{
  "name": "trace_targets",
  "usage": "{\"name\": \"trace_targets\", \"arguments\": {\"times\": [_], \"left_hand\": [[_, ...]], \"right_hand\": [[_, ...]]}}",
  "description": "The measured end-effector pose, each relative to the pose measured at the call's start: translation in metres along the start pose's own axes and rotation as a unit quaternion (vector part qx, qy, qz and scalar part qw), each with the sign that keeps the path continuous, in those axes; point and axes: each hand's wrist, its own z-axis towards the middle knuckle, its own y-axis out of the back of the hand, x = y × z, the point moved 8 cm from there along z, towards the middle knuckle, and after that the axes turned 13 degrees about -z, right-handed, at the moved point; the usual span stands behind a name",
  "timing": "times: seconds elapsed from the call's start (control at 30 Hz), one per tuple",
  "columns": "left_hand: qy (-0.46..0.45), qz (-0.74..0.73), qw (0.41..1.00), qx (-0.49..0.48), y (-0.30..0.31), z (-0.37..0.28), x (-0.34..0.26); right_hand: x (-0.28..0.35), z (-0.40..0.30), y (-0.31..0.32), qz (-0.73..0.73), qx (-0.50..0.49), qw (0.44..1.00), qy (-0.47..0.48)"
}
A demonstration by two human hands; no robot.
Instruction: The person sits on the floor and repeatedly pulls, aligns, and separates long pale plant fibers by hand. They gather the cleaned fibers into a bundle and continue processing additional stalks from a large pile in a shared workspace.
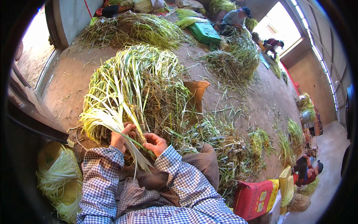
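In my left hand [123, 137] is a bundle of pale yellow-white leafy stalks [107, 120], its leaves fanning up and left and its white ends hanging over my lap. A green stalk crosses the bundle towards my right hand [154, 143], whose thumb and fingers pinch the lower end of a yellowish stalk [133, 117]. Just beyond both hands lies a large heap of long green and yellow leafy stalks [137, 70], with brown dried leaves on its right side. What the hidden fingers touch cannot be seen.
Pale stalks in a yellow sack [60, 179] lie at my left. Plant scraps [229, 145] and a red and yellow bag [254, 198] are at my right. A brown sack [197, 91] stands beside the heap. Several people sit farther off among heaps and a green package [204, 32].
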Motion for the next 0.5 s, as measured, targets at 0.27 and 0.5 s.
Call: {"name": "trace_targets", "arguments": {"times": [0.27,0.5], "left_hand": [[0.008,-0.002,0.998,0.062,-0.007,0.002,-0.004],[0.009,-0.019,0.999,0.037,-0.004,0.004,-0.008]], "right_hand": [[0.006,0.006,-0.006,-0.252,-0.076,0.964,0.024],[0.031,0.03,-0.018,-0.218,-0.173,0.954,0.115]]}}
